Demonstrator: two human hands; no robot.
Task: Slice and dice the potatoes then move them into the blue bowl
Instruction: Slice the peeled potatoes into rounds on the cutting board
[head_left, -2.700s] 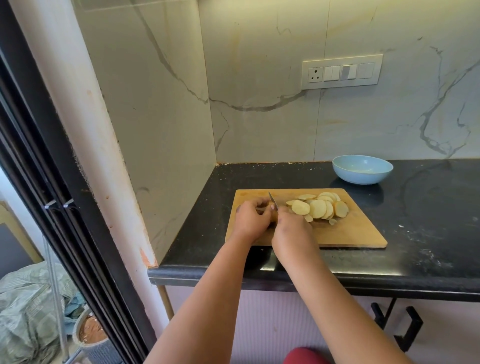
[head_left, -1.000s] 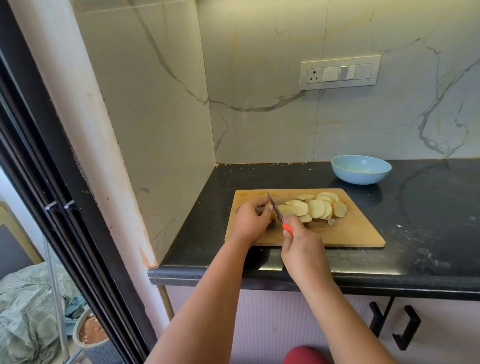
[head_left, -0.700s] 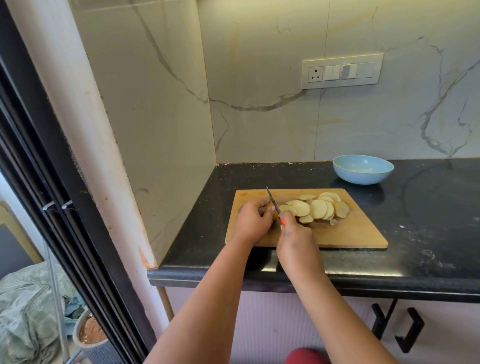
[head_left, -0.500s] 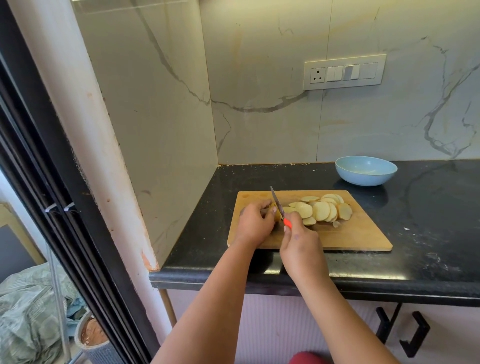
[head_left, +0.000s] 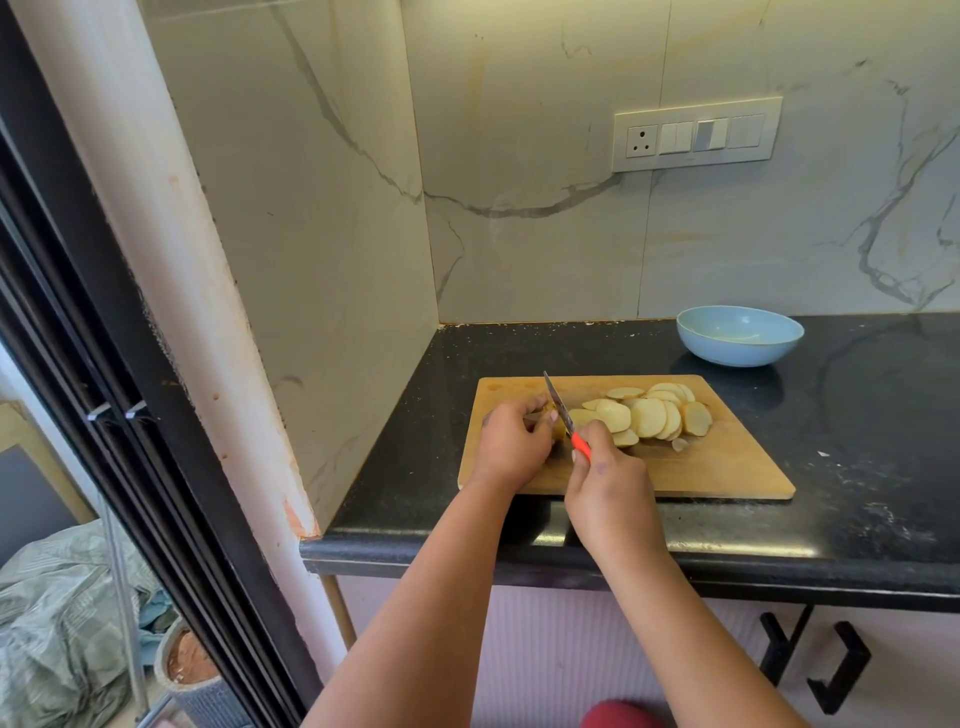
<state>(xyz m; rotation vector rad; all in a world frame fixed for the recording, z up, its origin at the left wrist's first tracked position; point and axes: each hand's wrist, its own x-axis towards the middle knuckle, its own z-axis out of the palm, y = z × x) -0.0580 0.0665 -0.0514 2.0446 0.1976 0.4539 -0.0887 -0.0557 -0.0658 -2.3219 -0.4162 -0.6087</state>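
Standing at the far left, a grey pot (head_left: 195, 675) on the floor holds something brown, beside a crumpled green sheet (head_left: 57, 618). On the black counter (head_left: 857, 467) lies a wooden board (head_left: 727, 467). At its left end the left hand (head_left: 511, 441) curls round the uncut end of a potato (head_left: 714, 435), most of it hidden under the fingers. Just right of it the right hand (head_left: 608, 483) grips the red handle of a knife (head_left: 560, 406), blade tilted up and away. Next come the cut slices (head_left: 649, 415), overlapping in a heap mid-board. Farther right, behind the board, the blue bowl (head_left: 740, 335) sits on the counter with no potato in it.
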